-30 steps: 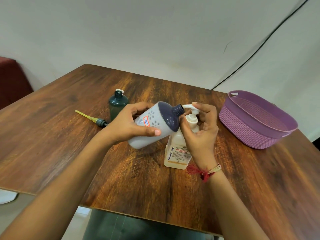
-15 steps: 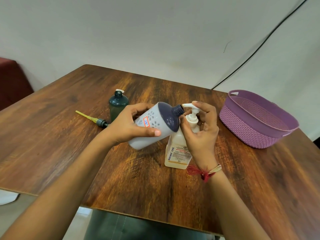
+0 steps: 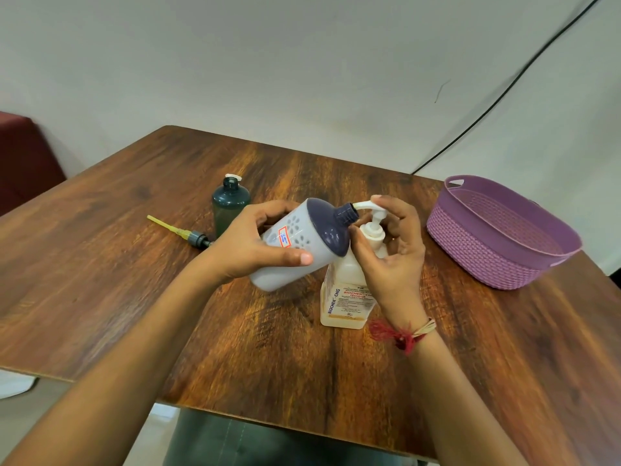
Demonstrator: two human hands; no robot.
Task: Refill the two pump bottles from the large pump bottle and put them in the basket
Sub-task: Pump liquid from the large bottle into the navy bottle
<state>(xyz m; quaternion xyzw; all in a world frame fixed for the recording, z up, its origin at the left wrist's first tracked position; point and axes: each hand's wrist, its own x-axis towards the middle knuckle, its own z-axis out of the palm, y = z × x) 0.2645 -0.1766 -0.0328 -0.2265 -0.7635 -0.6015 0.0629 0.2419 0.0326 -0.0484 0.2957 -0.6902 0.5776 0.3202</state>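
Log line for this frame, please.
step: filling white bottle | left hand: tilts it to nozzle | right hand: on large pump bottle | basket: empty

Your right hand [image 3: 389,253] is covering the shoulder and part of the label of the large pump bottle [image 3: 346,297], so the small print is staying unreadable. Your left hand [image 3: 248,247] is hiding the far side of the white bottle [image 3: 295,245] and the pump end of the yellow dip tube [image 3: 178,230]. The liquid level in either bottle is not showing. The frame edge is cutting off both your forearms.
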